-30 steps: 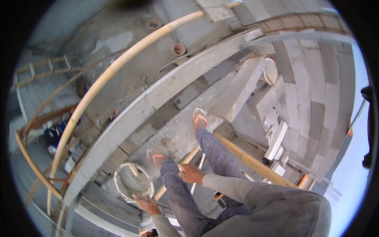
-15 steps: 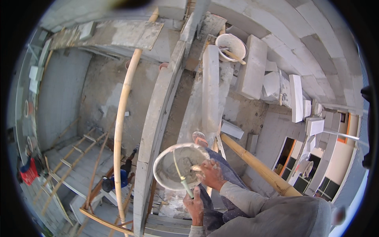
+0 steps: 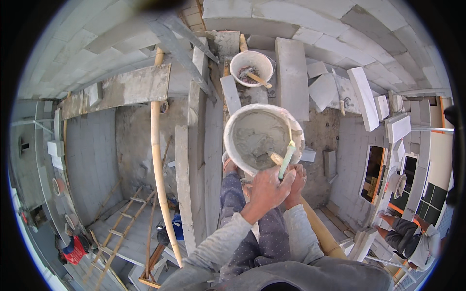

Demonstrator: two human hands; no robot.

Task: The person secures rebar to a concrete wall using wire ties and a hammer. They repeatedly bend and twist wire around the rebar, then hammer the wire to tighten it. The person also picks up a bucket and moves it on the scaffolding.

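Observation:
A round, pale bucket (image 3: 230, 151) of wet grey mortar (image 3: 257, 133) is in front of me, its rim crusted. Its wire handle leans towards me and carries a green grip (image 3: 287, 159). My left hand (image 3: 267, 193) is closed around the lower end of that grip. Close against it, my right hand (image 3: 296, 184) is also closed; the left hides part of its fingers, and what it holds is not clear. A short wooden tool handle (image 3: 276, 158) sticks out over the near rim, beside the green grip. What supports the bucket underneath is hidden.
A second bucket (image 3: 234, 68) with a wooden-handled tool stands ahead. Pale blocks (image 3: 292, 77) lie beside it and further right. A bamboo pole (image 3: 158, 145) stands at left, above a lower floor with a ladder (image 3: 116, 233). Another person (image 3: 407, 237) is at lower right.
The bucket is further right and nearer the view's middle. My right hand has left the wooden tool handle and come beside my left hand. The view has turned, and another person shows at lower right.

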